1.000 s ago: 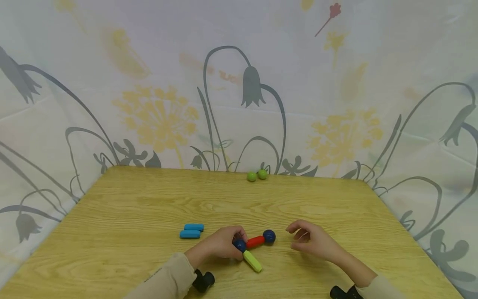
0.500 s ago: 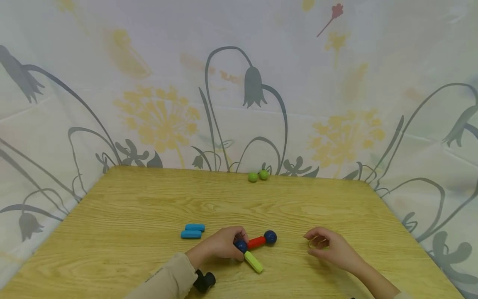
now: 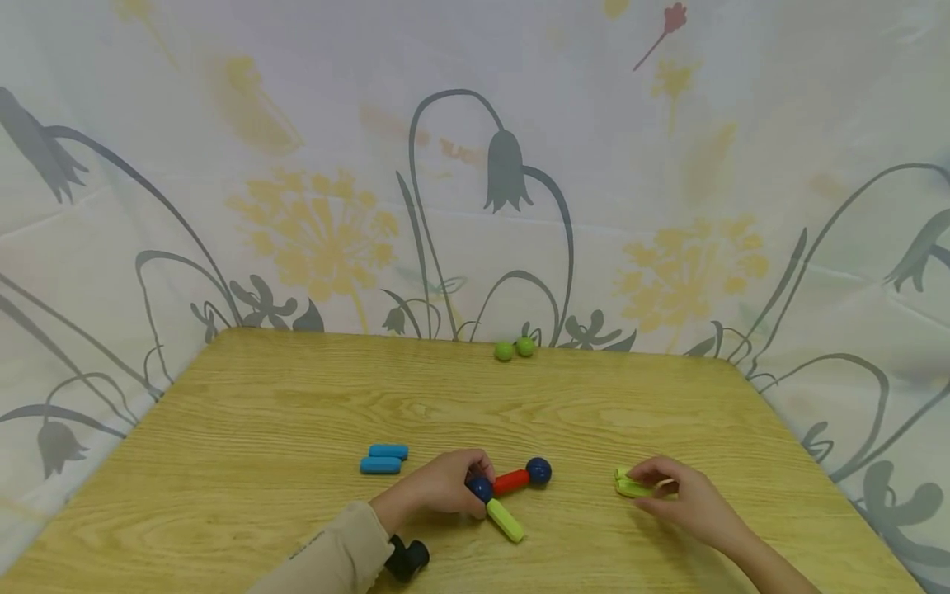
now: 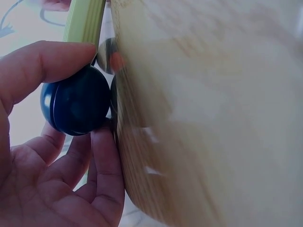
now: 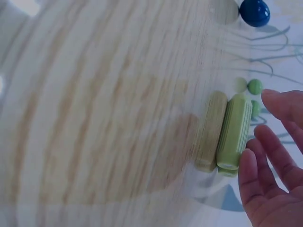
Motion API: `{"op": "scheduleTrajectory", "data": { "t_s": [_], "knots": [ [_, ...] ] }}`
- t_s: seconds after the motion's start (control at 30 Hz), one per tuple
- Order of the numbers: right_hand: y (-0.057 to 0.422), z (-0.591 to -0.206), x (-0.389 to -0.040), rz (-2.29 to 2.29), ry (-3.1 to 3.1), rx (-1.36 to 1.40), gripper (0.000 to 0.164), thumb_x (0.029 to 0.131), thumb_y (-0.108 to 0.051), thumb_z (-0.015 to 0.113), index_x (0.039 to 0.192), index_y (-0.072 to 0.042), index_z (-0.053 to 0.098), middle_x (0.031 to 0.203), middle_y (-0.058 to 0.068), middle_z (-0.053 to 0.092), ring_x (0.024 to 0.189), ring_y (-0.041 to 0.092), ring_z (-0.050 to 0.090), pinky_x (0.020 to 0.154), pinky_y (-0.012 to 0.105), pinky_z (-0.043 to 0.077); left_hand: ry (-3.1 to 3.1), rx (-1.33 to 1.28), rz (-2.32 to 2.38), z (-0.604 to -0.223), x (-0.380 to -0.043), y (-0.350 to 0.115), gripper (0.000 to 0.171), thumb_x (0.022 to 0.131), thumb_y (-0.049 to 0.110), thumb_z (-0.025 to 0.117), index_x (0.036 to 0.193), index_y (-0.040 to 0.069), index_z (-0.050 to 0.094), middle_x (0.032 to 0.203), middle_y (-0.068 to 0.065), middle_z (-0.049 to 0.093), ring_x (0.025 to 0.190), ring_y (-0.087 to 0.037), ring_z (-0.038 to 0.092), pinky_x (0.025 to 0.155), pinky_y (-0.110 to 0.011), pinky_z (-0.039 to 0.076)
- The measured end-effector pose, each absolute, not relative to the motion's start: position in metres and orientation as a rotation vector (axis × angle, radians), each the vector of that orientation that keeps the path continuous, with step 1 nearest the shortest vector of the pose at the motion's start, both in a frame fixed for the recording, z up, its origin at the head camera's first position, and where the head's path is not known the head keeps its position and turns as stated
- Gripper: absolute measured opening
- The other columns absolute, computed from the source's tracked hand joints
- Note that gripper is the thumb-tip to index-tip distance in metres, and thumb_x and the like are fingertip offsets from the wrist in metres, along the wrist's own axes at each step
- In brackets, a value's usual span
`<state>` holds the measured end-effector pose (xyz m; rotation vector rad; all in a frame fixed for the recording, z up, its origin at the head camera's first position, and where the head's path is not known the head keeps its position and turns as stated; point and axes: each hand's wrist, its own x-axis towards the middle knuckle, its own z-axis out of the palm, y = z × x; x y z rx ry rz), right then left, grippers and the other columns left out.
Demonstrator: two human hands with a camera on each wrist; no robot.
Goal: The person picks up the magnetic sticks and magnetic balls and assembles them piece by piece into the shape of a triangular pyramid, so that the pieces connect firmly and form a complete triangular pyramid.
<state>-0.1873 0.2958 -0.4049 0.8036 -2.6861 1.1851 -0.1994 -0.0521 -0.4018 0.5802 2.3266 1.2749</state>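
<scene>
My left hand (image 3: 445,483) pinches a dark blue ball (image 4: 78,101) between thumb and fingers, low over the table. From that ball a red rod (image 3: 510,483) runs right to a second dark blue ball (image 3: 538,471). A yellow-green rod (image 3: 506,521) extends toward the front from the held ball. Farther right, two yellow-green rods (image 3: 631,488) lie side by side on the table. My right hand (image 3: 686,503) is right at them. In the right wrist view its fingertips are beside the near ribbed rod (image 5: 235,132), thumb and fingers spread apart.
Two blue rods (image 3: 381,466) lie side by side left of my left hand. A pair of green balls (image 3: 504,351) sits at the table's back edge, before a flower-patterned curtain (image 3: 475,181). A black strapped device (image 3: 406,559) shows under the left wrist.
My right hand has moved right, away from the red rod's ball, to the yellow-green rods, which now show between its fingers. My left hand keeps its hold on the dark blue ball.
</scene>
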Motion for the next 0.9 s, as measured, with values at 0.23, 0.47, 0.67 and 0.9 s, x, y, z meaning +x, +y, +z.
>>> {"op": "scheduleTrajectory", "data": {
  "t_s": [0.23, 0.47, 0.67, 0.9],
  "knots": [
    [0.299, -0.403, -0.191, 1.213, -2.852, 0.75, 0.025, 0.08, -0.012, 0.073, 0.101, -0.002, 0.064, 0.097, 0.008, 0.064, 0.082, 0.005, 0.056, 0.064, 0.025, 0.049, 2.334, 0.584, 1.267, -0.401, -0.199, -0.052, 0.031, 0.071, -0.004, 0.073, 0.092, 0.01, 0.056, 0.088, -0.001, 0.054, 0.079, -0.017, 0.051, 0.07, -0.031, 0.045],
    [0.296, -0.406, -0.192, 1.243, -2.896, 0.802, 0.027, 0.08, -0.014, 0.074, 0.102, -0.002, 0.064, 0.095, 0.004, 0.062, 0.077, 0.006, 0.054, 0.062, 0.025, 0.047, 2.342, 0.58, 1.255, -0.401, -0.199, -0.052, 0.031, 0.071, -0.004, 0.073, 0.092, 0.01, 0.056, 0.088, -0.001, 0.054, 0.079, -0.017, 0.051, 0.071, -0.032, 0.046],
    [0.29, -0.403, -0.191, 1.209, -2.952, 0.845, 0.027, 0.078, -0.012, 0.074, 0.101, -0.001, 0.064, 0.098, 0.007, 0.062, 0.076, 0.005, 0.052, 0.063, 0.024, 0.047, 2.345, 0.577, 1.258, -0.401, -0.199, -0.052, 0.031, 0.071, -0.004, 0.073, 0.093, 0.01, 0.056, 0.088, -0.001, 0.054, 0.079, -0.018, 0.051, 0.071, -0.032, 0.046],
    [0.279, -0.4, -0.189, 1.181, -2.979, 0.836, 0.021, 0.08, -0.015, 0.074, 0.097, -0.006, 0.067, 0.094, 0.004, 0.064, 0.073, 0.003, 0.052, 0.06, 0.024, 0.045, 2.342, 0.584, 1.261, -0.402, -0.199, -0.052, 0.031, 0.071, -0.004, 0.073, 0.093, 0.01, 0.056, 0.088, -0.001, 0.054, 0.079, -0.018, 0.051, 0.07, -0.031, 0.046]
  ]
}}
